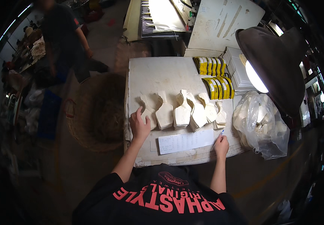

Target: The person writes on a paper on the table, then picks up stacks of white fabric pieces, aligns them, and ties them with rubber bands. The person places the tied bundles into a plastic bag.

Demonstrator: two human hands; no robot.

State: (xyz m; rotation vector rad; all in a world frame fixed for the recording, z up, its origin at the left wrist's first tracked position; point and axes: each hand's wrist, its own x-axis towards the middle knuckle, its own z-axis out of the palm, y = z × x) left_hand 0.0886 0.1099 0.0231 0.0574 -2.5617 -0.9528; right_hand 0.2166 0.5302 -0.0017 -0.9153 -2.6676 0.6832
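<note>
Several stacks of cream, bottle-shaped flat pieces [164, 115] stand in a row across the white table [150, 75]. Beside the leftmost stack [149, 112] is my left hand [139, 125], thumb and fingers apart; whether the fingertips touch the stack I cannot tell. My right hand [221, 146] is closed around a pen [222, 132] with a blue end, pointing away from me. It rests at the right end of a white sheet [186, 142] with rows of writing, in front of the smallest stack [220, 117].
Two rows of yellow-and-black curved pieces [219, 88] lie at the back right. A clear plastic bag [261, 123] of cream pieces sits on the right, under a dark-shaded lamp [274, 67]. A wicker basket [80, 129] stands left; beyond it, another person [62, 37].
</note>
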